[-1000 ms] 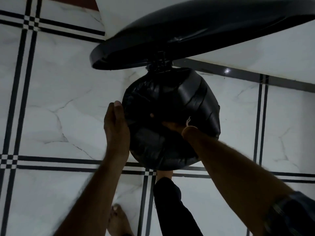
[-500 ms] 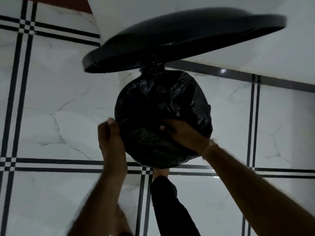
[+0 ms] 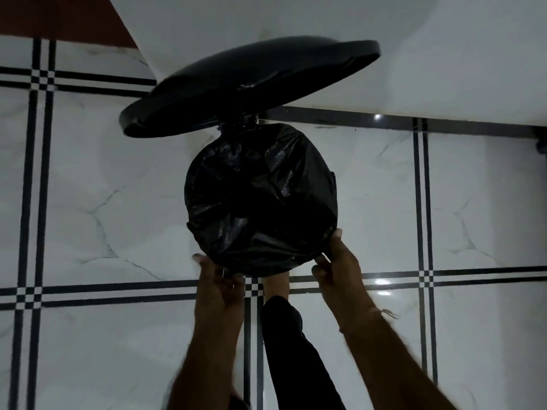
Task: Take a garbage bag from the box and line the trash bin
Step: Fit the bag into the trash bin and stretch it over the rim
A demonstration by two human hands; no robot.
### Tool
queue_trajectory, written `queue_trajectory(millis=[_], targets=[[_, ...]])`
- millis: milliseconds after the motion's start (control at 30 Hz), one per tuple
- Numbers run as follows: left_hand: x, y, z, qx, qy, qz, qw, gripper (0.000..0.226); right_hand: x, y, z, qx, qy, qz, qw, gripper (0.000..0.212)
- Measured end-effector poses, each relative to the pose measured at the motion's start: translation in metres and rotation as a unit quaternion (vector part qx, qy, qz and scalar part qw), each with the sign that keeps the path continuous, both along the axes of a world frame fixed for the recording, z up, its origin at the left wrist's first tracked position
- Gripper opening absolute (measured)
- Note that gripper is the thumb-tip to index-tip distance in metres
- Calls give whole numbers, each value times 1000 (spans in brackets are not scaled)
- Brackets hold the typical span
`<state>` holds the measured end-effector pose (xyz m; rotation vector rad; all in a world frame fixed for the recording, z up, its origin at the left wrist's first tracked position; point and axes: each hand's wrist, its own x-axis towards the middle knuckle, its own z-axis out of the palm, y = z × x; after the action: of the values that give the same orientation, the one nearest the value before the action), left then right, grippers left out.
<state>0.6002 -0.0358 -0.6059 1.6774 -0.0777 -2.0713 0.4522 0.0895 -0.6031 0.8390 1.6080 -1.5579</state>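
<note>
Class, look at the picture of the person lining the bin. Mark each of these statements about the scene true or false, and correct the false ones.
1. The bin lid is shut over the bin. False: it stands raised, tilted open above the bin.
2. The black garbage bag covers the bin's opening. True.
3. The left hand and the right hand are both at the near edge of the bag. True.
4. The floor is bare wood. False: it is pale marbled tile with dark stripes.
5. One hand is reaching inside the bag. False: both are at its outer edge.
</note>
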Motion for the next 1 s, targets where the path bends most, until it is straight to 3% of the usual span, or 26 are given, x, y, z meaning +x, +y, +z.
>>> queue_trajectory(millis=[233,367,567,767,867,1000], targets=[[1,-2,-9,33,-101,-6,994,10,1,2,-19,-100,-34,-117,988,25],[4,-5,-25,40,-45,-17,998,19,-5,-4,-29,-102,-68,-123,985,27],[6,-14,-32,50,-54,-89,993,27,-11,-8,-33,-70,-77,-75,992,27],[6,4,-17,45,54,-4,997,33,-5,-11,-30,-68,-97,-69,991,38],[9,9,-9,42,103,0,994,20,0,-7,-30,-143,-97,-106,979,41],[7,-2,-27,71,42,-24,996,11,19,3,-29,-217,-107,-131,961,26]])
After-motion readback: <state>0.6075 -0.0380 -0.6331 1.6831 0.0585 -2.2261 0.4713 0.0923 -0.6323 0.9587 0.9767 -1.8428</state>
